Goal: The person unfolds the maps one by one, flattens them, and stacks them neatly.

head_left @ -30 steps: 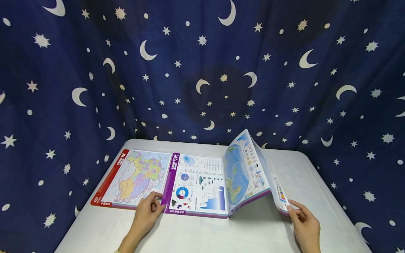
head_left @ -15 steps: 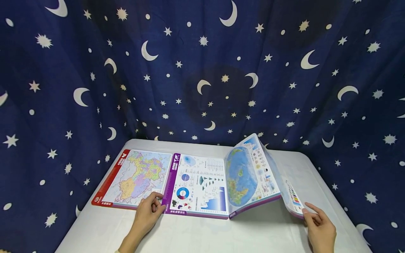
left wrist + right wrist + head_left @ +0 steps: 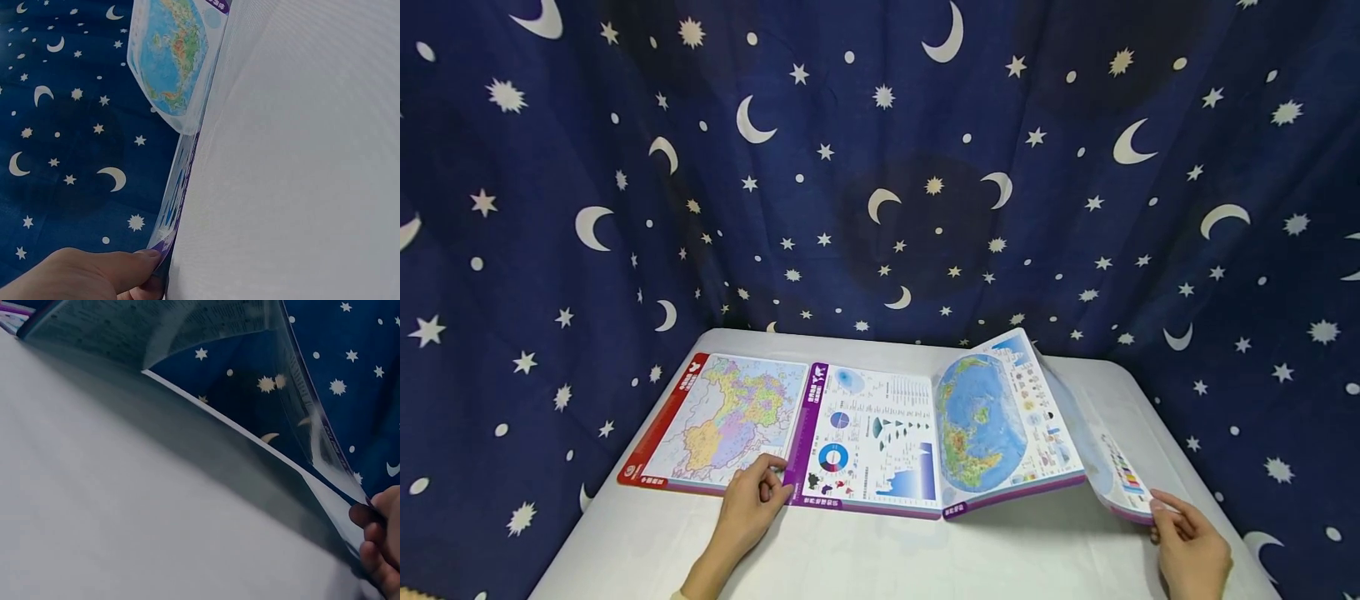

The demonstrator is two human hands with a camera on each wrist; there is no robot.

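Observation:
A glossy folding map (image 3: 868,437) with a purple border lies partly unfolded. Its left panel, printed with charts, is flat on the table. The world map panel (image 3: 981,421) slants up to a raised fold, and the last panel (image 3: 1105,450) slopes down from there on the right. My left hand (image 3: 751,500) pinches the purple near-left corner; thumb and folding map meet in the left wrist view. With thumb and fingers my right hand (image 3: 1191,542) holds the near corner of the last panel, lifted off the table in the right wrist view.
A red-bordered map (image 3: 730,417) lies flat to the left, touching or slightly under the purple edge; which, I cannot tell. The white-covered table (image 3: 880,567) ends at the back against a dark blue curtain (image 3: 820,167) with moons and stars.
My right hand has moved rightward, drawing the last panel with it. The raised fold has dropped and shifted right, so the world map panel spreads wider. My left hand stays in place.

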